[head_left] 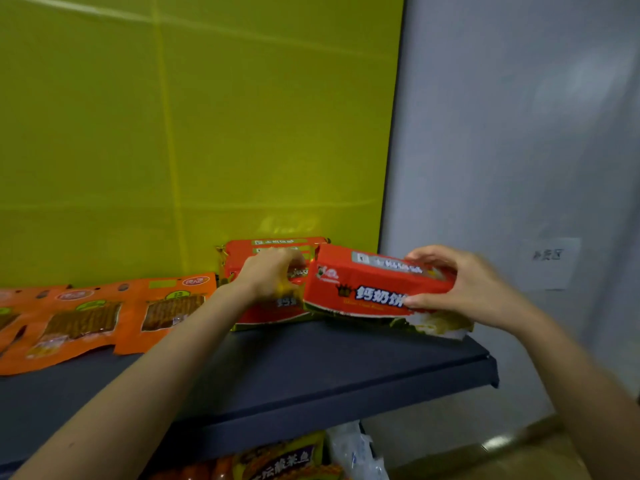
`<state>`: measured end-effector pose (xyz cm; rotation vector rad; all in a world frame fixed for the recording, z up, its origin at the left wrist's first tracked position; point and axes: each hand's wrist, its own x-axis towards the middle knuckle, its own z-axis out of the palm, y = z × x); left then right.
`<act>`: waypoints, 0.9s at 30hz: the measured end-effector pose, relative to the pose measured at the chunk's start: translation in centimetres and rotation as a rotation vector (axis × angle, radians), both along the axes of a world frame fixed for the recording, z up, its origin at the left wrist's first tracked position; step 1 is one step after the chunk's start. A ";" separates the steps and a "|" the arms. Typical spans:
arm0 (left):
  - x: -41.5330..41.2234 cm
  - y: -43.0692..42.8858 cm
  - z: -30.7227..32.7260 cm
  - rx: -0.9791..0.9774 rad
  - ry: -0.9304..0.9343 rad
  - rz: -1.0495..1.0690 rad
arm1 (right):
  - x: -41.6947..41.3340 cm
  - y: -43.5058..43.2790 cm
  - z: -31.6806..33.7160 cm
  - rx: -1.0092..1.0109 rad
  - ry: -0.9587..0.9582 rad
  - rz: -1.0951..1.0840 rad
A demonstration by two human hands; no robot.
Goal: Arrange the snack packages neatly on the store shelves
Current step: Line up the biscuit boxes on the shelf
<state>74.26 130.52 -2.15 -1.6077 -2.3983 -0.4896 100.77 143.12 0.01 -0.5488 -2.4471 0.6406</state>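
The red biscuit pack (377,289) is tilted over the right end of the shelf (311,368), pinched by my right hand (464,289). My left hand (273,275) touches the red stack (273,247) further back on the shelf, but it is blurred and I cannot tell its grip. Released crooked, the pack could slide off.

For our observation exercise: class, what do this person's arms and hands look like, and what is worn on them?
The left forearm and right forearm are bare, no sleeve in view. The left hand and right hand wear no gloves; no watch, bracelet or ring shows.
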 end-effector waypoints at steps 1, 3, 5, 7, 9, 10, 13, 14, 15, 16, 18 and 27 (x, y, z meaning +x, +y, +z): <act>0.0 0.2 -0.1 0.020 0.016 0.011 | -0.3 0.3 -0.3 -0.012 -0.031 0.038; 0.2 0.2 0.1 0.028 0.025 -0.006 | -1.1 0.8 -0.9 -0.026 -0.092 0.095; 0.1 -0.3 0.8 0.011 -0.008 -0.077 | -1.9 1.2 -1.5 -0.022 -0.130 0.134; 0.0 -1.4 1.6 0.050 -0.050 -0.089 | -3.0 1.5 -2.0 -0.023 -0.139 0.170; 0.2 -3.0 2.0 0.192 -0.093 -0.014 | -4.2 1.6 -2.5 -0.001 -0.153 0.206; 0.4 -3.9 2.0 0.288 -0.102 0.042 | -4.7 1.5 -2.6 0.035 -0.168 0.213; 1.1 -5.8 0.8 0.544 -0.121 0.206 | -6.4 1.0 -2.9 0.156 -0.193 0.211; 1.2 -6.3 0.2 0.609 -0.145 0.251 | -7.0 0.7 -2.8 0.200 -0.201 0.207; 1.2 -6.7 -0.4 0.655 -0.165 0.286 | -7.4 0.5 -2.8 0.256 -0.205 0.204; 1.2 -7.1 -1.1 0.683 -0.175 0.315 | -7.9 0.3 -2.8 0.315 -0.216 0.200; 1.3 -7.6 -2.4 0.699 -0.204 0.358 | -8.9 0.2 -2.8 0.453 -0.215 0.208; 4.4 -7.7 -4.4 0.749 -0.882 0.266 | -9.4 0.3 -5.4 0.231 0.282 -0.006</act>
